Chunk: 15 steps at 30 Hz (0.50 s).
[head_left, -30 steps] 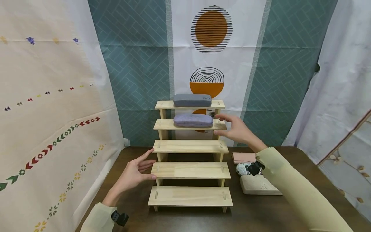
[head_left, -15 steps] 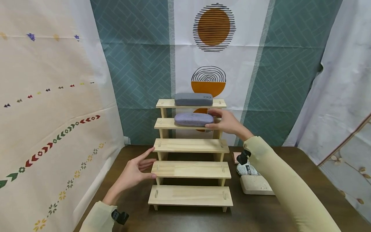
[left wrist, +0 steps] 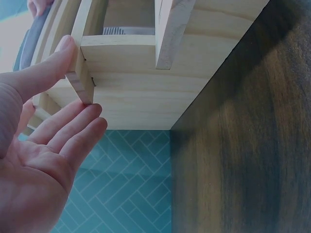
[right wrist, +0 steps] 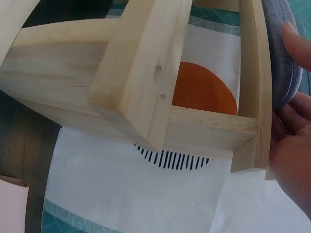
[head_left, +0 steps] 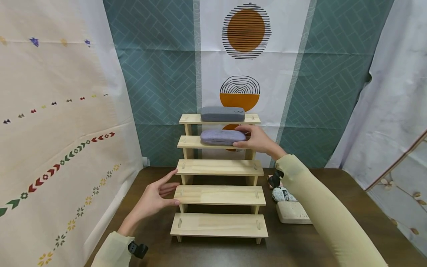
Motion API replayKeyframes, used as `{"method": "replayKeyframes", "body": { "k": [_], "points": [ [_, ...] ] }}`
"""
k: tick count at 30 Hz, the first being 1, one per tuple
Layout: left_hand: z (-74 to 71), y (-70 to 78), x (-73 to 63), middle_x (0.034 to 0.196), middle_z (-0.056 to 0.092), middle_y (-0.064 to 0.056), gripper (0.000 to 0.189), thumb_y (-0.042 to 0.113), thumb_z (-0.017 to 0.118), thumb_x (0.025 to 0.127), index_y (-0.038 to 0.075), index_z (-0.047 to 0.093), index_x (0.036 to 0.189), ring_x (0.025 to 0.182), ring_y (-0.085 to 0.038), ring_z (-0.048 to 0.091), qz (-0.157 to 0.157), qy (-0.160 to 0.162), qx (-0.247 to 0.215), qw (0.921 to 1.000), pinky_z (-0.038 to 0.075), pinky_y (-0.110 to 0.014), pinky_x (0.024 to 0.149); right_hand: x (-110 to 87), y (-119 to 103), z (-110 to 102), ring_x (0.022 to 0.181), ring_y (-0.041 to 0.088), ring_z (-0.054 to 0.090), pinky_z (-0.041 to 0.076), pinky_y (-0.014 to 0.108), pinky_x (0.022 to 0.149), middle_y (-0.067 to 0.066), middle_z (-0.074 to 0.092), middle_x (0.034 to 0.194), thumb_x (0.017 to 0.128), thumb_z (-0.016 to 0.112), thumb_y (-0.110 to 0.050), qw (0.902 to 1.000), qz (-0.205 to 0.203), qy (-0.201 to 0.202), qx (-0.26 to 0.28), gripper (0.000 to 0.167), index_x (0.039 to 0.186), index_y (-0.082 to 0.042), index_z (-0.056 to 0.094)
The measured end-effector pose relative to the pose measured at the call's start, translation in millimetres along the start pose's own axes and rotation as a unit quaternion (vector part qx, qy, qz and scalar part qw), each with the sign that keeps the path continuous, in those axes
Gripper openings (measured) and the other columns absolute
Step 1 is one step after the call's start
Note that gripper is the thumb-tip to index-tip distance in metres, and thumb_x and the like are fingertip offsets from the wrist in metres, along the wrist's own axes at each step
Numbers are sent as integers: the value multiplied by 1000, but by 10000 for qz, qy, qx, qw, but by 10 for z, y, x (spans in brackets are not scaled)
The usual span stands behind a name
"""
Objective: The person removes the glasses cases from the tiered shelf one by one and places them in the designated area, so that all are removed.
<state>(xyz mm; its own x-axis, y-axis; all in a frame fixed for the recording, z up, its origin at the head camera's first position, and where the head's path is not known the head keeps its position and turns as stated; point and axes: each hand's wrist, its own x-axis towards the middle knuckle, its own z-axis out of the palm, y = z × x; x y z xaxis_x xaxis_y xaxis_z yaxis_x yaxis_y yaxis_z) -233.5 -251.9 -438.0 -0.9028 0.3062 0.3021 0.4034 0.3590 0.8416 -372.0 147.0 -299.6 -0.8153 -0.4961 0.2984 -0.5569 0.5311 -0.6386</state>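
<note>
A tiered wooden stand with several shelves stands on the table. Its second shelf from the top carries a lavender glasses case, lying lengthwise. My right hand holds that case by its right end, thumb in front and fingers behind; the right wrist view shows the hand around the end of the fabric case. A grey glasses case with a small spectacles mark lies on the top shelf. Lower down, my left hand grips the left end of a shelf between thumb and fingers.
To the right of the stand, partly behind the right sleeve, are a cream-coloured case, a white item with dark print and a pink item. Hanging cloths surround the dark wooden table at the back and sides.
My right hand has moved left from beside the lavender case onto its right end and taken hold of it. The left hand stays on the stand, and the case has not visibly shifted.
</note>
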Motion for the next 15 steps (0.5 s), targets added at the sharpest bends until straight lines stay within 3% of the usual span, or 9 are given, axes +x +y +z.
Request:
{"method": "replayKeyframes", "body": {
  "k": [15],
  "points": [
    [0, -4, -1, 141, 63, -23, 104, 4, 95, 76, 22, 42, 164, 127, -37, 65, -3, -15, 21, 10000, 51, -57, 103, -47, -9, -41, 116, 34, 59, 54, 46, 96, 16, 58, 140, 90, 87, -21, 9976, 446, -77, 531, 68, 149, -3, 57]
  ]
}}
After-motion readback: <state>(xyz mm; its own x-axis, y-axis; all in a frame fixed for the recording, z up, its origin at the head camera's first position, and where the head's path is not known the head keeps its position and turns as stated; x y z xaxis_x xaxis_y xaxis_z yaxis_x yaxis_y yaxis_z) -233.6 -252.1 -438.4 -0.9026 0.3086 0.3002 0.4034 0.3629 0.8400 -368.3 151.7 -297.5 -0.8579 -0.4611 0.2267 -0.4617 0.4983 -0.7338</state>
